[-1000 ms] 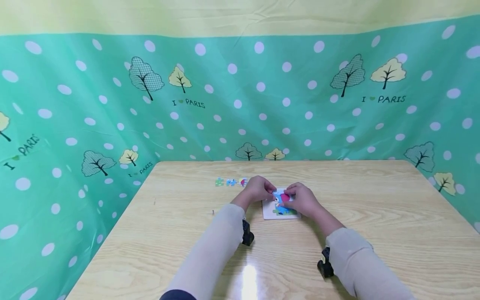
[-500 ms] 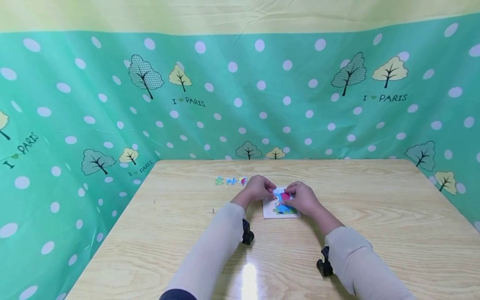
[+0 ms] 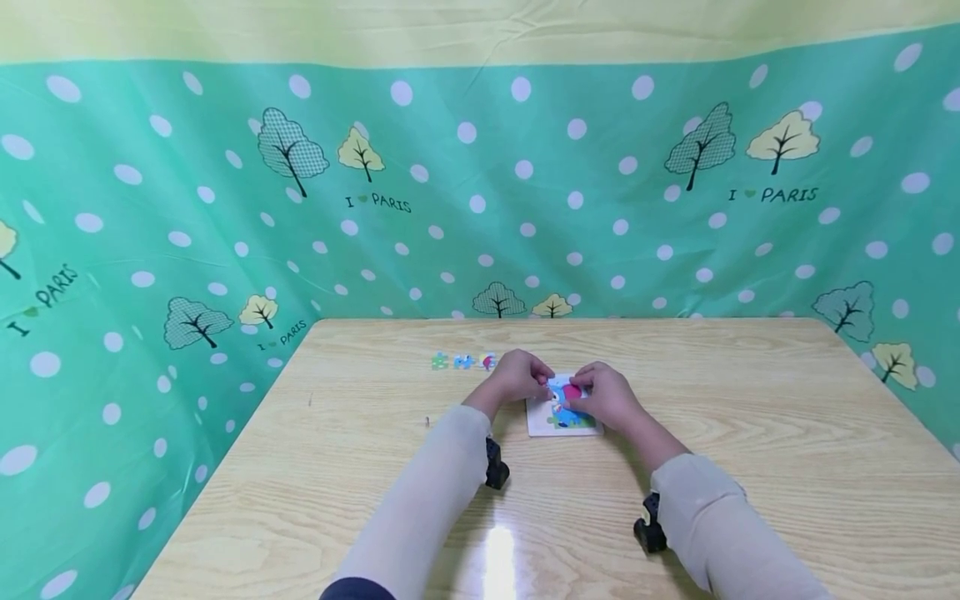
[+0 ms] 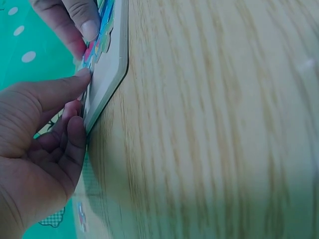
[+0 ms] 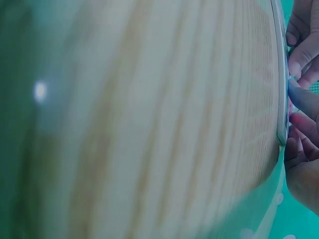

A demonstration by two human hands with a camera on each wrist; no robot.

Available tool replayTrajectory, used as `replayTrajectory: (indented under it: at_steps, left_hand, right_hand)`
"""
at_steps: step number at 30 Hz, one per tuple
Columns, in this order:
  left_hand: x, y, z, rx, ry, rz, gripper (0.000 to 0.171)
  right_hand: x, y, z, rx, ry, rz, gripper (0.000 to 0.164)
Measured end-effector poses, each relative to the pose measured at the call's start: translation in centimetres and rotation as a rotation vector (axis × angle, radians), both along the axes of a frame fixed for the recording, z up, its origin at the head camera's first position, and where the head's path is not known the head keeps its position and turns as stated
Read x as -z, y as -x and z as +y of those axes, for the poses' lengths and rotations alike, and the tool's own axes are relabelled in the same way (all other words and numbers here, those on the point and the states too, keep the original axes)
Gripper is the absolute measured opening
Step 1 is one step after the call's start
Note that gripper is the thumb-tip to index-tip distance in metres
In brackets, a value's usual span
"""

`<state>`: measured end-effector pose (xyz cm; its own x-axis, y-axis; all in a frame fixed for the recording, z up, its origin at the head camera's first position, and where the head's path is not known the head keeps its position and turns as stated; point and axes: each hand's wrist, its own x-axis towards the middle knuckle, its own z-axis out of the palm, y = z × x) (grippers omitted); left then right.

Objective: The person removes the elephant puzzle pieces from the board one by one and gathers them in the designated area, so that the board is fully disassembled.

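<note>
White board (image 3: 537, 423) set on wooden table (image 3: 750, 400), partly assembled puzzle (image 3: 567, 418) laid on it. Puzzle touched by left hand (image 3: 517, 377) from board's left, by right hand (image 3: 609, 398) from board's right; whether pinched or merely pressed cannot be told. Loose pieces (image 3: 462, 362) lined up beyond board's left.

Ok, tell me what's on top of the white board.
Puzzle pieces printed blue, red and green lie on the board. The left hand and right hand hide part of it; whatever they cover can't be seen.

Puzzle board (image 3: 542, 422) on the table (image 3: 750, 433), puzzle pieces (image 3: 462, 362) left and slightly behind it, curtain (image 3: 442, 183) behind the table
</note>
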<state>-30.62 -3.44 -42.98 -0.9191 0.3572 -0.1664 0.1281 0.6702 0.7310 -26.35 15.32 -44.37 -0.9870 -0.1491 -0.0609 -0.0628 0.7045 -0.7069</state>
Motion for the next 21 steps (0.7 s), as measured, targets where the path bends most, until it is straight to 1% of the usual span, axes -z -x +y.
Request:
replayTrajectory:
  at_steps: [8,15,21]
  left_hand:
    - [0.27,0.12,-0.23,0.002,-0.043,0.004,0.032]
    - [0.32,0.09,-0.45,-0.009,-0.104,0.015,0.026]
    - [0.48,0.13,-0.66,-0.002,-0.147,0.018,0.023]
  right_hand:
    - [0.17,0.04,0.06,0.001,-0.002,0.019,0.043]
    - [0.25,0.06,0.21,-0.012,0.025,0.027,0.046]
    - [0.28,0.12,0.32,-0.023,0.018,0.035,0.047]
